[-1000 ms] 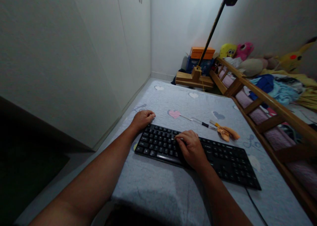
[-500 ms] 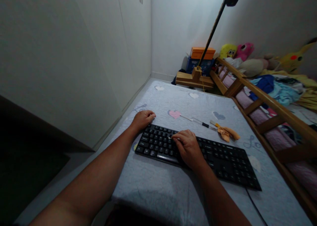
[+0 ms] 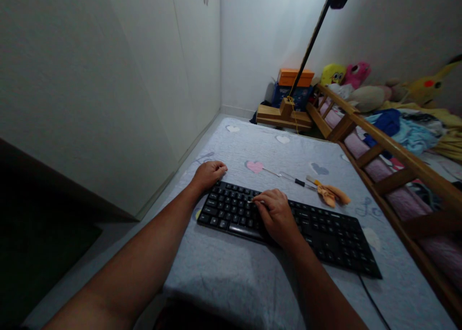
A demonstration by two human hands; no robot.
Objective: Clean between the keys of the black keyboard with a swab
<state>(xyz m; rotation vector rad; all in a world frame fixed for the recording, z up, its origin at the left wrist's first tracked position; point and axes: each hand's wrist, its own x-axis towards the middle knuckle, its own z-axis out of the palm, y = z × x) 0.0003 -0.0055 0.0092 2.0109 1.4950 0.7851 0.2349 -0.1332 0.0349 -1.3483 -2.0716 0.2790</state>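
Note:
A black keyboard (image 3: 328, 238) lies at a slant on the cloth-covered table. Over its middle keys is my right hand (image 3: 276, 213), its fingers pinched round a thin white-tipped thing, perhaps a swab, mostly hidden. My left hand (image 3: 209, 174) rests at the keyboard's upper left corner with its fingers curled closed; whether it holds anything is hidden. Beyond the keyboard lie a thin metal tool with a black grip (image 3: 299, 182), a small brush (image 3: 312, 180) with a yellow band, and an orange cloth (image 3: 330, 195).
The tabletop (image 3: 252, 142) has a pale cover with hearts. To the right runs a wooden bed rail (image 3: 397, 142), with clothes and plush toys behind. A wooden stand (image 3: 285, 113) with a black pole is at the back; a white cabinet (image 3: 144, 79) stands left. A cable (image 3: 373, 301) trails off.
My right hand has shifted very slightly to the right over the keys, still pinched. My left hand stays in place.

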